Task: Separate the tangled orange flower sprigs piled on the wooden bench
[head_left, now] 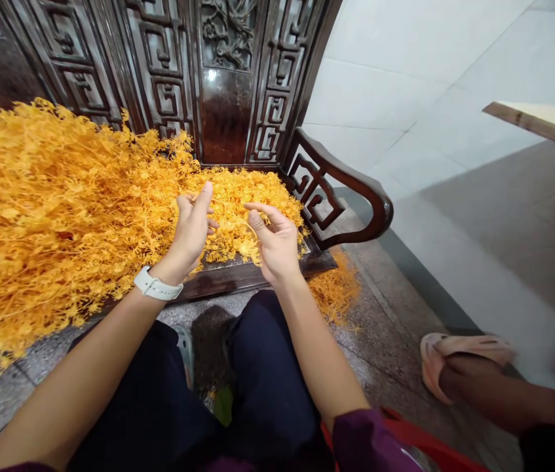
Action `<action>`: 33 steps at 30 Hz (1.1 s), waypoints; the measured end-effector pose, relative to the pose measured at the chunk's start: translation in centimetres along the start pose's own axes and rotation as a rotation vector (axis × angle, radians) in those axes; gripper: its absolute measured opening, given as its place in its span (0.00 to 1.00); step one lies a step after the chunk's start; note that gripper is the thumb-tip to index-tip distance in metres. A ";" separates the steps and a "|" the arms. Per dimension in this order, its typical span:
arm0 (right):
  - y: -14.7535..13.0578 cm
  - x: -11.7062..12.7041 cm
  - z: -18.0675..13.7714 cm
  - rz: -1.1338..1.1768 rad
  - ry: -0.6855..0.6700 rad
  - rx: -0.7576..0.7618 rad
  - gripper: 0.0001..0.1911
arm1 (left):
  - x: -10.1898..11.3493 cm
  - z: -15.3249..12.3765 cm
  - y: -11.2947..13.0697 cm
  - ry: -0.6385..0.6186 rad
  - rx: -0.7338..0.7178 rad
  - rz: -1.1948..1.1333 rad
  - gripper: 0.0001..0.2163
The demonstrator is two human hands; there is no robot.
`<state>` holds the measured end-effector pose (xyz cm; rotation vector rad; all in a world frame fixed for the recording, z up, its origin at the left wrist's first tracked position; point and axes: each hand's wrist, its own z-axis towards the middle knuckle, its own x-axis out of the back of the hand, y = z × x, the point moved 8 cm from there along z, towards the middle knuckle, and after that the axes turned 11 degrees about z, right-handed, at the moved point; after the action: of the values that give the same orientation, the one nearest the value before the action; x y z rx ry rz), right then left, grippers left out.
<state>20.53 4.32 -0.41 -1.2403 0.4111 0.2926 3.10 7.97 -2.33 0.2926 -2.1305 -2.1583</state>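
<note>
A broad pile of yellow-orange artificial-looking flower sprigs (75, 196) covers the left of a dark carved wooden bench. Smaller yellow blossoms (252, 187) lie in a heap at its right end, under and beyond my hands. My left hand (192, 226), with a pale watch on the wrist, hovers over the near side of the heap, thumb raised and fingers apart. Facing it across a gap is my right hand (277, 244), its index finger stretched out and thumb a little apart from it. Yellow bits show close behind those fingertips; I see nothing clearly gripped in either hand.
The bench's curved armrest (380, 210) stands right of the heap. Loose orange bits (336, 288) lie on the floor below it. Another person's sandalled foot (454, 364) is at the right. A board edge (542, 124) juts out by the tiled wall. Something red (419, 439) is beneath me.
</note>
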 end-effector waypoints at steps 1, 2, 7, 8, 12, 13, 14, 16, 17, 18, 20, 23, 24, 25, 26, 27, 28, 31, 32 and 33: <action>-0.3 0.3 0.0 -0.006 0.036 0.029 0.06 | -0.2 -0.3 -0.7 0.021 0.049 -0.013 0.20; -0.5 0.7 0.1 0.002 0.074 0.055 0.06 | -0.3 -0.5 -1.0 0.060 0.051 -0.023 0.20; 0.0 2.2 0.4 0.180 0.210 0.042 0.09 | -0.5 -2.1 1.5 0.189 -0.317 0.092 0.18; 0.1 2.5 0.5 0.199 0.232 0.040 0.10 | -0.7 -2.6 1.9 0.194 -0.360 0.116 0.18; -0.7 3.2 0.2 0.158 0.320 0.147 0.11 | -1.5 -3.8 2.6 0.115 -0.399 0.101 0.22; -0.9 3.2 0.2 0.139 0.322 0.168 0.11 | -2.0 -3.9 2.4 0.048 -0.381 0.090 0.24; -0.9 3.2 0.2 0.124 0.312 0.174 0.11 | -2.5 -3.8 2.1 -0.021 -0.358 0.084 0.26; -0.7 2.9 0.3 0.108 0.275 0.152 0.12 | -3.2 -3.5 1.5 -0.130 -0.337 0.100 0.29; -0.4 2.7 0.3 0.105 0.254 0.132 0.12 | -3.4 -3.3 1.4 -0.167 -0.353 0.115 0.31; -0.2 2.5 0.3 0.099 0.232 0.113 0.13 | -3.6 -3.1 1.4 -0.197 -0.386 0.128 0.31; -0.1 2.0 0.3 0.072 0.183 0.095 0.15 | -4.3 -2.9 1.7 -0.273 -0.464 0.148 0.29; -0.6 1.1 0.1 0.002 0.106 0.139 0.13 | -5.5 -3.0 1.8 -0.412 -0.454 0.110 0.20; -1.0 1.0 0.1 -0.034 0.093 0.170 0.12 | -5.7 -3.0 1.7 -0.436 -0.414 0.079 0.19; -1.3 1.0 0.0 -0.076 0.093 0.207 0.11 | -5.8 -3.0 1.6 -0.447 -0.368 0.046 0.18; -1.6 1.2 0.0 -0.123 0.103 0.246 0.10 | -5.8 -3.0 1.5 -0.451 -0.324 0.023 0.18; -1.9 1.6 0.0 -0.169 0.120 0.283 0.10 | -5.8 -3.1 1.4 -0.457 -0.288 0.025 0.18; -2.1 2.0 0.1 -0.203 0.138 0.313 0.09 | -5.8 -3.2 1.3 -0.472 -0.264 0.049 0.18; -1.9 3.5 0.6 -0.192 0.179 0.335 0.07 | -5.9 -4.1 1.7 -0.559 -0.277 0.217 0.19; -1.6 3.9 0.8 -0.154 0.188 0.323 0.06 | -5.9 -4.5 2.0 -0.583 -0.321 0.297 0.19; -1.3 4.3 1.0 -0.105 0.199 0.306 0.07 | -6.0 -5.0 2.5 -0.594 -0.386 0.390 0.19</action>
<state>25.08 4.81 -0.97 -0.9891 0.5384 0.0133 9.82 4.19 0.51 -0.8132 -1.7073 -2.5239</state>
